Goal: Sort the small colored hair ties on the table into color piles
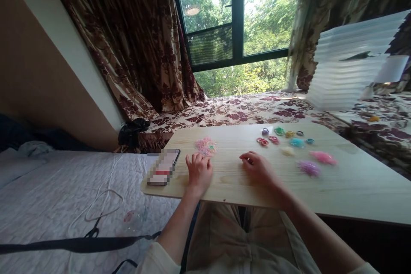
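Note:
My left hand [199,172] is palm down on the light wooden table [224,186], its fingers bent and apart. Just beyond its fingertips lies a loose pile of tiny pastel bands [205,145], mostly pink, with a green ring in it. My right hand [258,169] rests to the right, fingers curled and thumb close to the index finger; whatever is between them is too small to make out. Farther right are sorted clusters of small bands: red [263,141], green [279,131], teal [296,142], cream [287,151], pink [323,157] and purple [308,168].
A phone [163,168] with a blurred screen lies at the table's left edge. On the quilted bed [48,197] are a white cable [105,190] and dark-handled scissors [93,232]. A window [237,17], patterned curtains [141,30] and a white ribbed panel [349,68] stand behind.

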The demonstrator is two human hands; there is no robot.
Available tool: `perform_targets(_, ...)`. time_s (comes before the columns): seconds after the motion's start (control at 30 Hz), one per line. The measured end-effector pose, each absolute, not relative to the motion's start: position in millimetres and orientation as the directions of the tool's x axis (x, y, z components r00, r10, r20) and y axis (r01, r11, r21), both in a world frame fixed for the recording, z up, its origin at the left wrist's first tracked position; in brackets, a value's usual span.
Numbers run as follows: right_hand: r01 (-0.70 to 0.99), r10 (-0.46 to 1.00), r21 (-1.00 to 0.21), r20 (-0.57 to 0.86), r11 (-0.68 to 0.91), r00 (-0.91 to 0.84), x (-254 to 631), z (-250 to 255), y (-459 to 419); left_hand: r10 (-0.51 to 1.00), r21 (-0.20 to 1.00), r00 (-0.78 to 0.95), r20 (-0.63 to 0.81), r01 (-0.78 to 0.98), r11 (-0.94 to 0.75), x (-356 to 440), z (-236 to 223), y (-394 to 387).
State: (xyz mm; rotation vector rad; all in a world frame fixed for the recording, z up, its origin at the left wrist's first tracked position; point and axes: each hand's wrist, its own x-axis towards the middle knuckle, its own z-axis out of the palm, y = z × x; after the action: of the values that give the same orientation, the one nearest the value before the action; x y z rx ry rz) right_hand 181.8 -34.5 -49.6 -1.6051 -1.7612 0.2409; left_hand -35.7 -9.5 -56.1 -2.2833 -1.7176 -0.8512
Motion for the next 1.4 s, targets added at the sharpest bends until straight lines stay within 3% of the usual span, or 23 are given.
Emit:
perform_targets(0.97, 0.797, 0.930, -0.567, 0.367, 0.207, 0.019, 182, -49, -35, 0.836, 0.222, 0.153, 0.528, 0.925, -0.309, -33, -50, -15)
perform_targets(1.4, 0.784, 0.912, -0.569, 0.410, 0.250, 0.007, 186, -58, -30, 0.817, 0.306, 0.107, 0.566, 0.894, -0.329, -38, -55, -11)
